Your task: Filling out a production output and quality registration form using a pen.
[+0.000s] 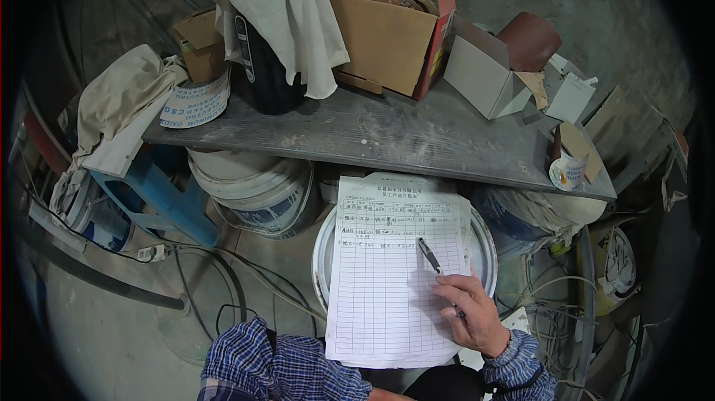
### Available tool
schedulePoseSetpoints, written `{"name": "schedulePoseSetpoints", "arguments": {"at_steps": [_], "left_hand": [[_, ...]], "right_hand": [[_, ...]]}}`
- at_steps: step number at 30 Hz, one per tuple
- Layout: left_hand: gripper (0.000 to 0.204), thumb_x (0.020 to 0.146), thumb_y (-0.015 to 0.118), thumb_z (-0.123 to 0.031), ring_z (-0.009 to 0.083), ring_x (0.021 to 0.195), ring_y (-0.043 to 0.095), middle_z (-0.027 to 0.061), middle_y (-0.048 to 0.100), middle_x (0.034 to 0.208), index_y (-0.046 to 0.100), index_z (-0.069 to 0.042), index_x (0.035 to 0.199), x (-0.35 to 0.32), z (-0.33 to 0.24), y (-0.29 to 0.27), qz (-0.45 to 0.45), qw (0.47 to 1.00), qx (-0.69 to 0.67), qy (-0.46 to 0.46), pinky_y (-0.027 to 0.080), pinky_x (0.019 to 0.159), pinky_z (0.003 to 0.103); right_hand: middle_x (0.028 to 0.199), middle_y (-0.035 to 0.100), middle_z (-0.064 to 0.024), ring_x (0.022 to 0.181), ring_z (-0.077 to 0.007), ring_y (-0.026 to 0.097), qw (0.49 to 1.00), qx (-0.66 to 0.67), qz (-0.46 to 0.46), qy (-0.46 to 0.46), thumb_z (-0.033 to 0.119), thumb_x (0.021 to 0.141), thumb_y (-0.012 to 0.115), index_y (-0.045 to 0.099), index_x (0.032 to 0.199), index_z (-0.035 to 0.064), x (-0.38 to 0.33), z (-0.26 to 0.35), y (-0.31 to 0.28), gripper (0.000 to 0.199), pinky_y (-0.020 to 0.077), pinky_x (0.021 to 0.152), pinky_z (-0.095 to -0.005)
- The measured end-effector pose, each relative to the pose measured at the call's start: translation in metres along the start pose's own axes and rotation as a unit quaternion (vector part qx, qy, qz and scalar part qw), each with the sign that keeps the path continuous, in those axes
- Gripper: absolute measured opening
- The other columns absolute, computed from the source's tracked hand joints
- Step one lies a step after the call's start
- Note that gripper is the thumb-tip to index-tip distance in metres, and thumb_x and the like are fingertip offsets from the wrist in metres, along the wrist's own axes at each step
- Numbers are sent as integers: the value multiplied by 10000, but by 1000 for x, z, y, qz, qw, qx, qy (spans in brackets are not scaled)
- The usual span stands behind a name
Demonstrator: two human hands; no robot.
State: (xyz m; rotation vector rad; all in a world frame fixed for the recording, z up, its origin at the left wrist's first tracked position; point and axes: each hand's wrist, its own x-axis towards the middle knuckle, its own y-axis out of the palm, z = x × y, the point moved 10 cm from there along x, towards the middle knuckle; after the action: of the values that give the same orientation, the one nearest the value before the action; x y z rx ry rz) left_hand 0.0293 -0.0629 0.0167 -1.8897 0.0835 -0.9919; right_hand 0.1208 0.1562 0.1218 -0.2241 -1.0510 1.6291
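Observation:
A black pen (427,253) slants across a printed form (395,304), with its lower part passing under the fingers of my right hand (477,315). Those fingers are curled around it, and its other end points away from me over the filled rows. Handwriting covers the form's top rows; the lower grid is blank. More sheets lie beneath it, and the stack rests on a round white lid (322,252). My left forearm, in a blue plaid sleeve (298,367), crosses the bottom edge. Only a strip of skin shows past its cuff; the left hand itself is out of the picture.
Beyond the form stands a dark bench (357,129) bearing a cloth-draped black bottle (268,73), a cardboard box (383,40) with a plastic bottle, and a white box (484,77). White buckets (253,185), a blue stool (160,196) and cables (261,278) are around it.

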Motion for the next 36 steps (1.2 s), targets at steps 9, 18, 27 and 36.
{"name": "schedulePoseSetpoints", "arguments": {"at_steps": [9,18,27,36], "left_hand": [[339,862,486,-172,208,879,570,95,597,1028,587,9,1130,-1,0,-5,-22,1000,1,8,437,805,347],[347,858,495,-173,216,894,574,105,603,1065,590,9,1138,-3,-1,1,-25,999,-21,6,447,811,356],[351,858,494,-171,217,902,574,103,600,1089,588,3,1148,-4,-3,7,-16,1000,3,11,447,816,358],[381,856,486,-167,221,917,573,108,605,1124,585,6,1180,-3,-4,-1,-31,999,13,16,448,825,362]], "right_hand": [[1160,612,-174,1040,-310,616,1000,0,-9,-6,253,985,577,644,1128,10,-1,0,-1,290,512,897,-375],[1130,606,-172,1020,-296,631,1000,-10,-28,-3,266,1001,555,643,1108,6,-3,-3,-3,295,520,885,-369],[1123,601,-178,1025,-300,631,1000,-4,-27,-3,259,1001,556,640,1108,-2,-2,-3,-3,295,518,892,-370],[1171,601,-185,1044,-336,615,1000,9,-11,-3,165,951,613,609,1162,9,-4,-3,-2,262,480,946,-428]]}}
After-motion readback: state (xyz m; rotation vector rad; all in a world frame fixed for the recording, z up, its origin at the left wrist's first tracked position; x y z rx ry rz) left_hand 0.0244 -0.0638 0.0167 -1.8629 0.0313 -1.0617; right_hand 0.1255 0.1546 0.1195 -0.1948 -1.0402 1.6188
